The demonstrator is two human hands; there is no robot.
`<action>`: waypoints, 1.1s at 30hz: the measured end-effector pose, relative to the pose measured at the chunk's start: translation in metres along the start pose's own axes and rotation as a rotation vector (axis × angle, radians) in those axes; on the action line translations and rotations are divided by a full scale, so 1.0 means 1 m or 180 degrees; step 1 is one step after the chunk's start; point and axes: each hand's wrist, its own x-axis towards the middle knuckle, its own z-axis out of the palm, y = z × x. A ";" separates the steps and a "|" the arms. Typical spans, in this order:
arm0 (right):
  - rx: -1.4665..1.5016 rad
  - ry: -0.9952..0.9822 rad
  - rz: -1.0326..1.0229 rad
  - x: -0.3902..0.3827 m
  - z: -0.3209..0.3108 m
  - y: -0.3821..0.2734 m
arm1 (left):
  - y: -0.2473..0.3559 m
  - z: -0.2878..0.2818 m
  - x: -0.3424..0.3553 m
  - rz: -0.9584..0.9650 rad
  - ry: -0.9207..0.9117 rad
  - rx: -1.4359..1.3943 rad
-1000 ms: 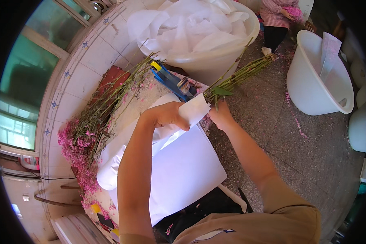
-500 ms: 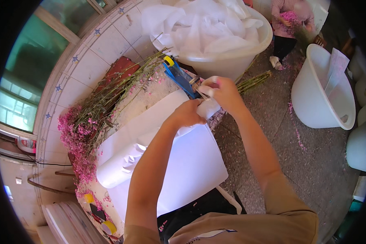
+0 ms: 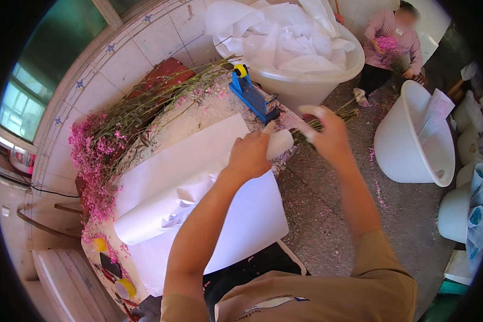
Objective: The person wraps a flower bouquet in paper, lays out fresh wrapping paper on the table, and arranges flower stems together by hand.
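My left hand (image 3: 248, 155) presses over a white paper roll (image 3: 150, 221), gripping it near its right end. The roll is creased in the middle and lies on flat white paper sheets (image 3: 247, 214). Beyond that hand stands a blue tape dispenser (image 3: 250, 97) with a yellow part at its far end. My right hand (image 3: 331, 138), slightly blurred, is raised to the right of the dispenser. Its thumb and fingers, pale at the tips, pinch what looks like a thin clear strip of tape (image 3: 295, 118). Green stems (image 3: 346, 115) show behind this hand.
Pink flowers on long stems (image 3: 99, 145) lie along the table's left side. At the back stands a big tub (image 3: 306, 80) of white wrapping. A white tub (image 3: 394, 147) stands right. A person (image 3: 394, 35) holds pink flowers. Yellow tape rolls (image 3: 125, 288) lie near left.
My right hand has moved right, away from the dispenser, apparently drawing the strip of tape out. The left hand stays on the paper roll, its index finger now stretched toward the dispenser. The view has shifted.
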 end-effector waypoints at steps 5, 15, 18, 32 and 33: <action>0.1549 -0.0081 0.1588 -0.069 -0.065 0.039 | 0.012 -0.036 -0.027 -0.0093 -0.0192 0.0235; 0.4207 0.1295 0.1203 -0.043 -0.053 -0.006 | 0.044 -0.074 -0.075 -0.0093 -0.0658 0.0685; 0.4326 0.1567 0.0969 -0.043 -0.057 -0.043 | 0.076 -0.104 -0.090 0.0038 -0.0347 0.0725; 0.3154 0.1387 -0.0297 -0.111 -0.125 -0.130 | 0.240 -0.132 -0.078 0.0867 0.0902 0.0186; 0.2773 0.1673 -0.0409 -0.116 -0.135 -0.113 | 0.239 -0.129 -0.078 0.0869 0.0911 0.0217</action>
